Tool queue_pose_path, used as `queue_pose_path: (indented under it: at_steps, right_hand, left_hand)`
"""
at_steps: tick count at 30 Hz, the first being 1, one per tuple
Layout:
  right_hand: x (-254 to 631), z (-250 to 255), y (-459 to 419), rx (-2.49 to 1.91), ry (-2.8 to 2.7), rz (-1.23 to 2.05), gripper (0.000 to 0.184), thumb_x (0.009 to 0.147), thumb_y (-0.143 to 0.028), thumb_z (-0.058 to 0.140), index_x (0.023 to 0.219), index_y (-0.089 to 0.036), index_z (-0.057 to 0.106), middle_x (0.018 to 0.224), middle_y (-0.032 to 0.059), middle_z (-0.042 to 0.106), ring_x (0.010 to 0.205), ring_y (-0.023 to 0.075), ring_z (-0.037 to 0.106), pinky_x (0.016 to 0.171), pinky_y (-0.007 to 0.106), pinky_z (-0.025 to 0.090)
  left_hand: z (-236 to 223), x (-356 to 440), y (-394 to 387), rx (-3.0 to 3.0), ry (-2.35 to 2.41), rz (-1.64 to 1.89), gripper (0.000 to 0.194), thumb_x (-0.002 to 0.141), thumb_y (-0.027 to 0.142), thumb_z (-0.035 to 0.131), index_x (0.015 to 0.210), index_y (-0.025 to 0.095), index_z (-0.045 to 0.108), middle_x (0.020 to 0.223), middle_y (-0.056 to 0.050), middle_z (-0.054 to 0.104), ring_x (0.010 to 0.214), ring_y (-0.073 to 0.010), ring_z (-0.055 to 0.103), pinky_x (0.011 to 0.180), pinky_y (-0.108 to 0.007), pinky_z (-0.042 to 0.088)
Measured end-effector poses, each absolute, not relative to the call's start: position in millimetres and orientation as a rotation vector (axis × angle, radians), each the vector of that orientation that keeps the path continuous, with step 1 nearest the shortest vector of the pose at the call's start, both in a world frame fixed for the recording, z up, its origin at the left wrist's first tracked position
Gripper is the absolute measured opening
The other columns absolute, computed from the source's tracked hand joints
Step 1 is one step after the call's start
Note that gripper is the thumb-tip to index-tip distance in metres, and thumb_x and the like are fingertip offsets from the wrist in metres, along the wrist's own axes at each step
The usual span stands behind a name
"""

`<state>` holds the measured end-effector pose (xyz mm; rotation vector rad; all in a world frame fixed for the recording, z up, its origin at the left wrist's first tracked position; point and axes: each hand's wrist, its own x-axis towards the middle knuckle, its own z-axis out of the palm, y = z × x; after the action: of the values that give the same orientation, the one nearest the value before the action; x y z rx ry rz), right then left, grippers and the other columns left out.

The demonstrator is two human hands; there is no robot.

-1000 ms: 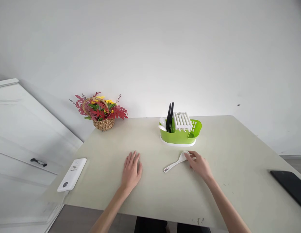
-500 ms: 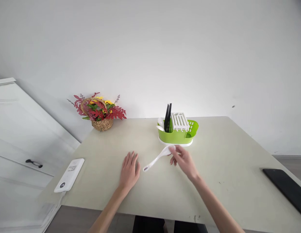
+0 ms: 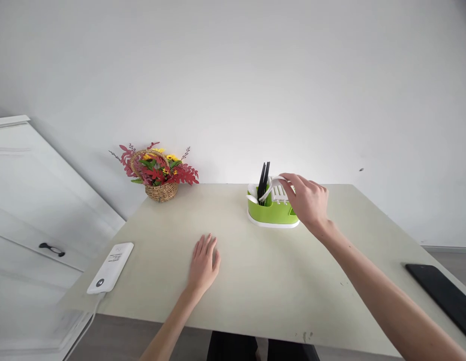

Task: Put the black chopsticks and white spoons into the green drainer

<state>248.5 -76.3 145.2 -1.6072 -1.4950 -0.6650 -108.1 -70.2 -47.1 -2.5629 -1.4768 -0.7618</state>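
Observation:
A white soup spoon (image 3: 271, 189) is pinched by its bowl end in my right hand (image 3: 307, 199), its handle slanting down into the green utensil holder (image 3: 268, 214). Black chopsticks (image 3: 263, 181) stand upright in that holder, just left of the spoon. Other white spoons (image 3: 252, 191) lean at its left end. The slotted white rack (image 3: 278, 193) on top and the holder's right end are partly hidden behind my right hand. My left hand (image 3: 203, 261) rests flat on the table, fingers stretched out, holding nothing.
A wicker basket of artificial flowers (image 3: 161, 191) stands at the back left of the table (image 3: 255, 296). By the left edge lies a white power bank (image 3: 110, 268) with a cable. On the right lies a black phone (image 3: 439, 291). A white cabinet (image 3: 37, 200) adjoins the left side.
My right hand has carried the spoon up and away from me, from in front of the holder to over it, and the handle now dips inside. My left hand stays on the table.

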Motion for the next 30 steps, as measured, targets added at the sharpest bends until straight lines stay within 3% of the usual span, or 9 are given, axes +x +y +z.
queue_pose_path:
  at_steps: [3,7,12,16,21,26,30]
  right_hand:
    - [245.5,135.6,-62.4,-1.619,-1.581,-0.730,0.031,0.108,-0.038,0.053,0.099,-0.024,0.079,0.074,0.0020,0.078,0.065,0.0173,0.067,0.062,0.028,0.035]
    - [241.6,121.2,-50.1,-1.552,-1.695,-0.759,0.027,0.107,-0.031,0.054,0.097,-0.024,0.079,0.081,0.0031,0.081,0.078,0.0206,0.073,0.086,0.033,0.046]
    - [240.3,103.3,-44.6,-1.484,-1.795,-0.759,0.024,0.105,-0.024,0.055,0.096,-0.023,0.077,0.096,0.0049,0.084,0.085,0.0203,0.075,0.105,0.038,0.045]
    - [240.1,91.3,-43.2,-1.412,-1.872,-0.788,0.024,0.105,-0.020,0.054,0.097,-0.022,0.076,0.098,0.0080,0.084,0.114,0.0245,0.074,0.117,0.045,0.038]
    - [239.0,83.4,-42.9,-1.402,-1.956,-0.753,0.029,0.104,-0.014,0.050,0.096,-0.025,0.076,0.095,0.0039,0.084,0.130,0.0261,0.067,0.123,0.054,0.033]
    - [237.4,81.2,-47.5,-1.419,-2.021,-0.755,0.028,0.100,-0.014,0.052,0.098,-0.025,0.078,0.125,0.0049,0.079,0.142,0.0305,0.057,0.125,0.060,0.032]
    - [236.5,76.4,-51.0,-1.449,-2.028,-0.748,0.026,0.103,-0.019,0.050,0.104,-0.023,0.076,0.133,0.0075,0.075,0.145,0.0313,0.053,0.127,0.060,0.030]
  left_hand:
    - [-48.2,-108.5,-71.5,-2.565,-1.477,-0.771,0.045,0.107,0.030,0.043,0.150,0.024,0.053,0.160,-0.009,0.054,0.155,-0.0323,0.041,0.124,-0.057,0.041]
    - [-48.1,-108.8,-73.3,-2.557,-1.473,-0.767,0.044,0.107,0.030,0.043,0.149,0.024,0.053,0.160,-0.009,0.054,0.154,-0.0325,0.042,0.124,-0.057,0.041]
    - [-47.1,-109.2,-74.5,-2.554,-1.478,-0.736,0.043,0.108,0.030,0.042,0.149,0.022,0.053,0.160,-0.008,0.054,0.154,-0.0329,0.042,0.124,-0.056,0.041]
    - [-47.3,-109.5,-74.8,-2.564,-1.482,-0.742,0.044,0.108,0.030,0.043,0.149,0.023,0.052,0.161,-0.009,0.053,0.155,-0.0323,0.041,0.125,-0.057,0.041]
    - [-46.9,-109.3,-75.3,-2.570,-1.485,-0.749,0.045,0.108,0.030,0.042,0.151,0.024,0.052,0.161,-0.010,0.053,0.155,-0.0323,0.040,0.124,-0.058,0.041]
    - [-46.4,-108.8,-76.0,-2.577,-1.488,-0.756,0.046,0.107,0.030,0.043,0.152,0.025,0.051,0.161,-0.010,0.052,0.156,-0.0321,0.039,0.125,-0.058,0.040]
    - [-45.6,-108.4,-76.4,-2.580,-1.501,-0.733,0.045,0.108,0.030,0.042,0.151,0.023,0.051,0.162,-0.010,0.052,0.156,-0.0320,0.039,0.125,-0.057,0.040]
